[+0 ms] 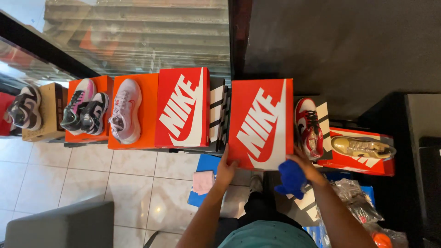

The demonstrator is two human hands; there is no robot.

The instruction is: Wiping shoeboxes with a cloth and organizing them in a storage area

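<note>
Left hand: left hand (226, 169) grips the near left corner of the red shoebox (261, 123), fingers curled up onto the lid edge, thumb at the side.
Right hand: right hand (304, 164) is clenched around a blue cloth (290, 177) and rests against the near right corner of the same box.
Red shoebox: lies flat between the two hands, lid up, with a large white logo; it extends away from both hands toward the wall.
Blue cloth: bunched, hanging below the right hand, touching the box's near right corner.
Second red box: a second red box (182, 107) with the same white logo sits just left of the left hand's box, a striped black-and-white box edge between them.
Red and white sneaker: red and white sneaker (308, 127) stands just beyond the right hand, beside the held box's right side.
Gold sneaker: gold sneaker (362, 147) lies on a red box right of the right hand.
White and pink sneaker: white and pink sneaker (126, 110) on an orange box (146, 111), well left of the left hand.
Farther left: more sneakers on boxes, one pair black and pink (85, 110).
Pink cloth: pink cloth (203, 182) lies just left of the left forearm, on a blue box.
Floor: tiled floor (92, 174) below and left of the left arm.
</note>
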